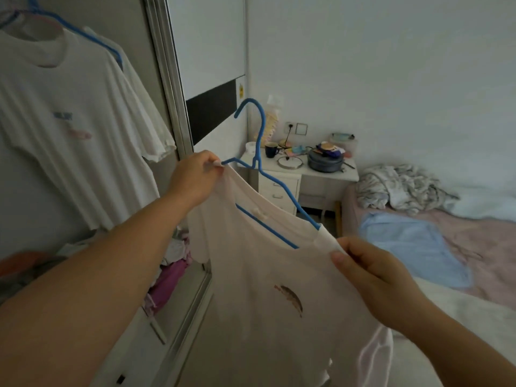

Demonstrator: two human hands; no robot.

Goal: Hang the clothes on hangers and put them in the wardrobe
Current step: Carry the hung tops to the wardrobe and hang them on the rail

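Note:
A pale pink T-shirt (279, 275) with a brown feather print hangs tilted on a blue wire hanger (261, 141) in mid-air before me. My left hand (195, 177) pinches the shirt's left shoulder and the hanger's end. My right hand (371, 272) grips the right shoulder beside the collar, where the hanger's other end goes under the cloth. The open wardrobe (167, 79) is at the left. Inside it a white T-shirt (69, 121) hangs on another blue hanger (83, 32).
Folded clothes (170, 275) lie on the wardrobe's lower shelf. A white bedside cabinet (282, 185) with a mug, a pot and clutter stands behind. The bed (474, 241) at right carries a blue garment (413, 244) and a crumpled blanket (402, 188).

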